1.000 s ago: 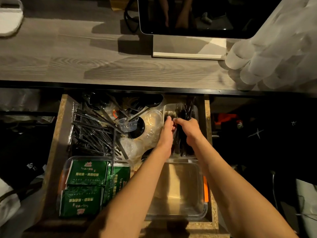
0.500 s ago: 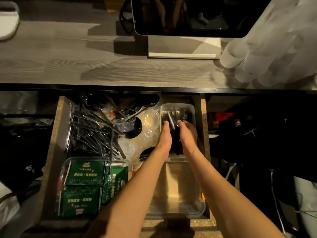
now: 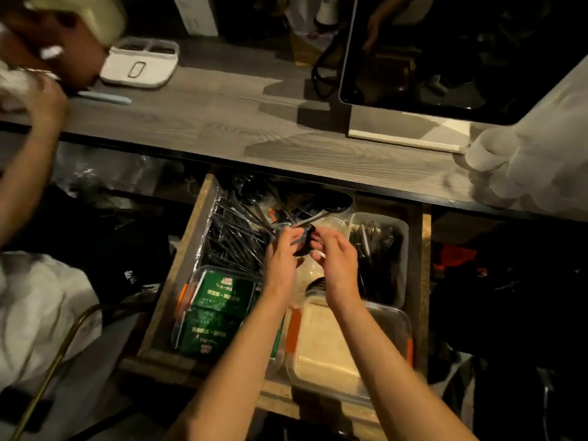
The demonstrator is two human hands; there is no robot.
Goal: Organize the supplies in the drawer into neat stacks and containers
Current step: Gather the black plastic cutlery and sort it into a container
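Observation:
The wooden drawer [image 3: 178,275] stands open below the counter. Over its middle, my left hand [image 3: 281,254] and my right hand [image 3: 339,261] pinch a small dark plastic piece [image 3: 304,241] between their fingertips; its exact kind is too dim to tell. Wrapped black cutlery [image 3: 235,240] lies loose at the back left. A clear tub [image 3: 402,230] at the back right holds more cutlery. Green packets [image 3: 216,300] fill a clear tub at the front left. At the front right, a clear tub [image 3: 397,319] holds beige napkins.
On the grey counter [image 3: 222,122] stand a monitor [image 3: 445,52], a bagged stack of white cups [image 3: 525,154], a white tray [image 3: 140,63] and a pale pen [image 3: 105,97]. Another person's arm [image 3: 28,138] reaches up at the far left.
Both my hands left the back-right cutlery tub, moved to the drawer's middle and now hold a small dark piece. The view swung left, showing another person's arm.

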